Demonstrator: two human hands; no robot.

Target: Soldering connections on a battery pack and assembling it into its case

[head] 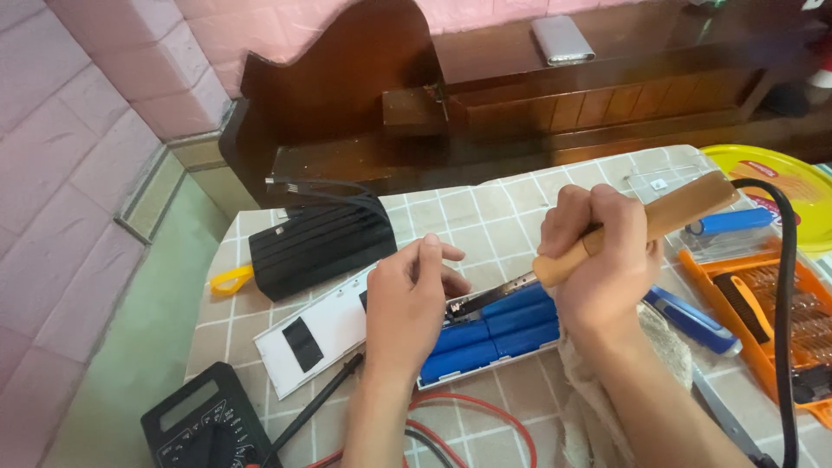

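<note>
checkered table [485, 217] with multimeter [204, 425]

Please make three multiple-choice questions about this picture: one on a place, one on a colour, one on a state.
1. Where does the multimeter lie?
A. bottom left of the table
B. on the wooden shelf
C. in the orange tray

2. What colour are the battery cells?
A. red
B. blue
C. green

3. How is the soldering iron held?
A. lying loose
B. by the left hand
C. gripped in the right hand

Answers: 1 A, it sits at the near left corner; 2 B, the cells are blue; 3 C, fingers wrap the wooden handle.
</note>
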